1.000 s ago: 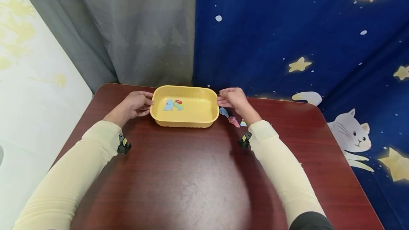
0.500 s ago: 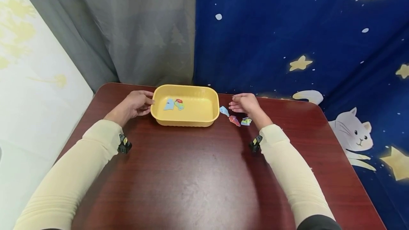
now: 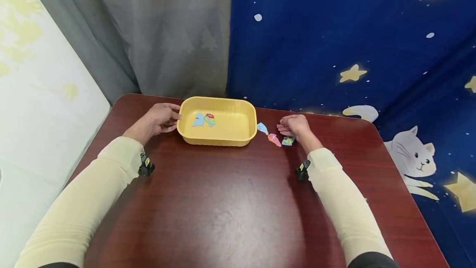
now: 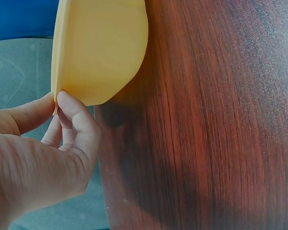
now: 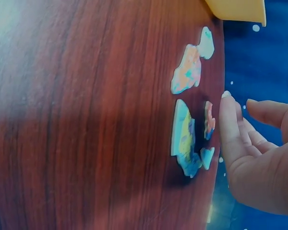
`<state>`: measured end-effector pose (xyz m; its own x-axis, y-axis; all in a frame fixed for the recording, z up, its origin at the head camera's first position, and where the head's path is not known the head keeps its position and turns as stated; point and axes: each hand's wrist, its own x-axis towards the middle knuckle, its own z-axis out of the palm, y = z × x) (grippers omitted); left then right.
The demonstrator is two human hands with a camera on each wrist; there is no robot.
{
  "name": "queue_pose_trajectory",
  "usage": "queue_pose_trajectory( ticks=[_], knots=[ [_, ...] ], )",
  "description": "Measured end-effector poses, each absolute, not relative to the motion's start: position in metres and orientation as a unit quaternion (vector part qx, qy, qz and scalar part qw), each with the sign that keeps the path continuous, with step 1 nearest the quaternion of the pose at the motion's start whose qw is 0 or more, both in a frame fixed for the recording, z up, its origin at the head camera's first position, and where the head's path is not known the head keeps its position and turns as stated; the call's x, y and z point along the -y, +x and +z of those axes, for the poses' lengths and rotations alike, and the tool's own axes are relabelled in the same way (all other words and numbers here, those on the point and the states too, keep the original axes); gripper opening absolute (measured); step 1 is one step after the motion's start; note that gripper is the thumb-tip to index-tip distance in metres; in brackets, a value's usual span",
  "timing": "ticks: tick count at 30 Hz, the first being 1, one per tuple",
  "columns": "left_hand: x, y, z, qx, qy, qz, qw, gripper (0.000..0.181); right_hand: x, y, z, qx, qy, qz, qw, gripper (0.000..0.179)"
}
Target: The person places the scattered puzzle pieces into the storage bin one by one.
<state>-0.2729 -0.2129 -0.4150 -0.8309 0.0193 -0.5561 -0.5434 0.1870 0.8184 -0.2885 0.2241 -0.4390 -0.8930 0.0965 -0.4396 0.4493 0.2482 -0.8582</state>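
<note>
A yellow plastic basin [image 3: 234,127] stands near the table's back edge. At its left end my left hand [image 3: 160,118] pinches the rim between thumb and fingers, clearest in the left wrist view. Inside lie a light-blue piece [image 3: 198,120] and a green-and-red piece [image 3: 210,120], like puzzle pieces. My right hand [image 3: 295,125] hovers right of the basin, holding nothing, its fingers nearly straight and thumb apart. Beneath and beside it lie several more flat pieces: a light-blue one [image 3: 262,128], a pink-red one [image 3: 274,139], a yellow-and-blue one [image 3: 288,140] and a small red one [image 5: 209,120].
The dark red-brown wooden table [image 3: 223,193] spreads out in front. A grey curtain [image 3: 174,32] and a blue curtain [image 3: 290,53] with stars hang right behind its back edge. A white wall [image 3: 48,73] is at the left.
My right hand has left the basin's right end and moved right, over the loose pieces, uncovering some of them. My left hand still grips the rim. The basin has barely moved.
</note>
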Motion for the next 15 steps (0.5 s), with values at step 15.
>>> queue_pose_trajectory(
  ticks=[15],
  knots=[
    [0.213,-0.273,-0.414,-0.728,-0.181,0.618,0.234,0.048,-0.222,-0.288,-0.458,-0.788,0.206,-0.566,0.13,0.048]
  ],
)
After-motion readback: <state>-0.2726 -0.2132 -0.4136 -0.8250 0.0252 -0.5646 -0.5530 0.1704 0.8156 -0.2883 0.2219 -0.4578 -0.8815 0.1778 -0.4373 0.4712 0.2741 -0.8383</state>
